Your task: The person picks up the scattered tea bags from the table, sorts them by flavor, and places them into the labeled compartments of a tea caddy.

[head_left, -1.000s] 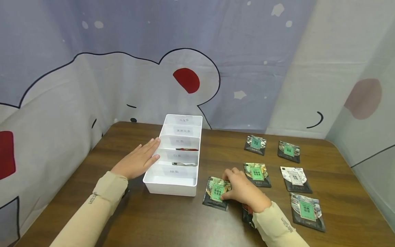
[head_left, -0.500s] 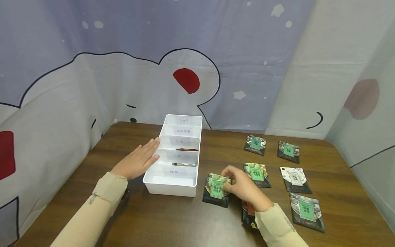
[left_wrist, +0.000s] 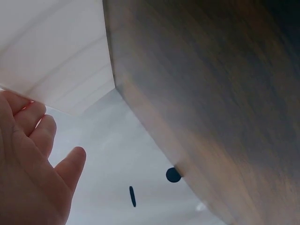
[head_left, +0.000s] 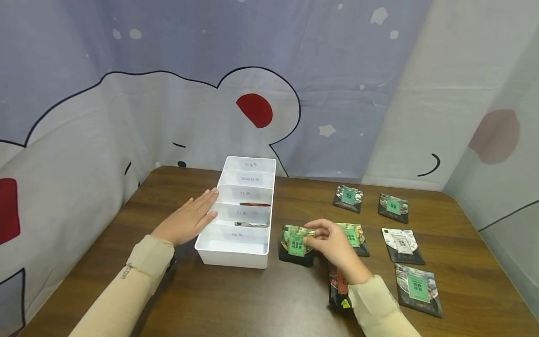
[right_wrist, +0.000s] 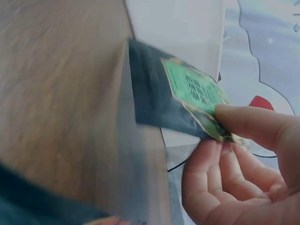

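Observation:
My right hand (head_left: pixel 332 243) pinches a black and green tea packet (head_left: pixel 296 245) by its upper right edge, thumb on the front. In the right wrist view the packet (right_wrist: pixel 173 89) stands tilted over the table, its green label facing up. My left hand (head_left: pixel 189 216) rests with straight fingers along the left rim of a white divided box (head_left: pixel 236 258). From the left wrist view, the left fingertips (left_wrist: pixel 35 115) lie right at the box's edge. A red packet (head_left: pixel 255 204) and a pale packet (head_left: pixel 251 224) stand in two separate compartments of the box.
A red and black packet (head_left: pixel 338 285) lies partly under my right forearm. Another green packet (head_left: pixel 355 238) lies behind the right hand. Several more packets lie at right, including a white one (head_left: pixel 403 244). A printed curtain (head_left: pixel 328 93) hangs behind the wooden table (head_left: pixel 236 304).
My right hand has lifted the green tea packet off the table and moved it slightly away from me, tilting it up. The red and black packet shows more. The left hand stays put.

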Motion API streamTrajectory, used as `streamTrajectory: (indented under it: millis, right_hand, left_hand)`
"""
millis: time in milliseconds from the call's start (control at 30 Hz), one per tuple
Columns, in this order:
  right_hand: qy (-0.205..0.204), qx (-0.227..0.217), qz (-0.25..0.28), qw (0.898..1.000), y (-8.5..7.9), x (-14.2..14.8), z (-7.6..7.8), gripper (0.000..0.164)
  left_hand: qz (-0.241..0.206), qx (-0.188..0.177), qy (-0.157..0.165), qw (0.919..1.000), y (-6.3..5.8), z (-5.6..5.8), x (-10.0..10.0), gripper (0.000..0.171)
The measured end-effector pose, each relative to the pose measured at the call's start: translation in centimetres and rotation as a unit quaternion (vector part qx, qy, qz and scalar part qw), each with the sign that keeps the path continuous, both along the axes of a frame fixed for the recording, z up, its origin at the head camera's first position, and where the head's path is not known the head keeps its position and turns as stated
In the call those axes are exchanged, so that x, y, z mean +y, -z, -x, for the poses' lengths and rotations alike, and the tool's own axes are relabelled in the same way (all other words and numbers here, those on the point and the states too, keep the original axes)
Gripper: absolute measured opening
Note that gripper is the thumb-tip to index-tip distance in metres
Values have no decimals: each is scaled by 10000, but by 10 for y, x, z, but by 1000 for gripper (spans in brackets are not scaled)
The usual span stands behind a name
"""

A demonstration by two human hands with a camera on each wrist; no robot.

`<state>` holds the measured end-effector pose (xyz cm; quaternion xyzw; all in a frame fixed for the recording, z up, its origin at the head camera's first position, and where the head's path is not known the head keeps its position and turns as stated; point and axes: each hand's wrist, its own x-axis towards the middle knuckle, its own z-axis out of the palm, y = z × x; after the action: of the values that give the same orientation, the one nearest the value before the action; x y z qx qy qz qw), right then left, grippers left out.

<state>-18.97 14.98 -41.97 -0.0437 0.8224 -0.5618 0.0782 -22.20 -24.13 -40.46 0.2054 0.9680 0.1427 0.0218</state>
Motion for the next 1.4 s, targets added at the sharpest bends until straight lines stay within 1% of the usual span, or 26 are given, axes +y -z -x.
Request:
streamTrajectory:
  millis: [133, 367, 533, 733, 767, 967, 1233, 1333, 1400]
  right_hand:
    - [253, -53, 159, 9995, -1, -1, 3, 31]
    - [399, 26, 301, 9987, -3, -4, 10, 26]
    - [516, 168, 422, 9976, -3, -8, 24, 25]
    - [626, 291, 400, 9968, -3, -9, 40, 26]
    - [633, 342, 395, 9966, -4, -10, 42, 27]
    - [992, 764, 359, 9915, -13, -13, 53, 27]
    - [1420, 1092, 472, 9827, -21, -15, 68, 25]
    - [1446, 1109, 626, 9813, -23, -18, 76, 25]
    - [1434, 1044, 778, 9811, -25, -21, 81, 26]
  left_hand:
    - [11, 0, -18, 10000, 0, 0, -1, 68]
    - [0, 14, -22, 10000, 0, 1, -3, 69]
    - [1, 32, -12, 10000, -1, 1, -4, 68]
    - [-21, 23, 3, 10000, -3, 1, -5, 68]
    - [-14, 24, 6, 10000, -3, 1, -5, 68]
    - [44, 68, 9, 10000, -4, 2, -5, 68]
    - [-128, 17, 89, 9999, 2, 3, 1, 67]
    - [-124, 34, 67, 9999, 4, 2, 1, 67]
    - [-101, 60, 27, 9999, 4, 2, 0, 67]
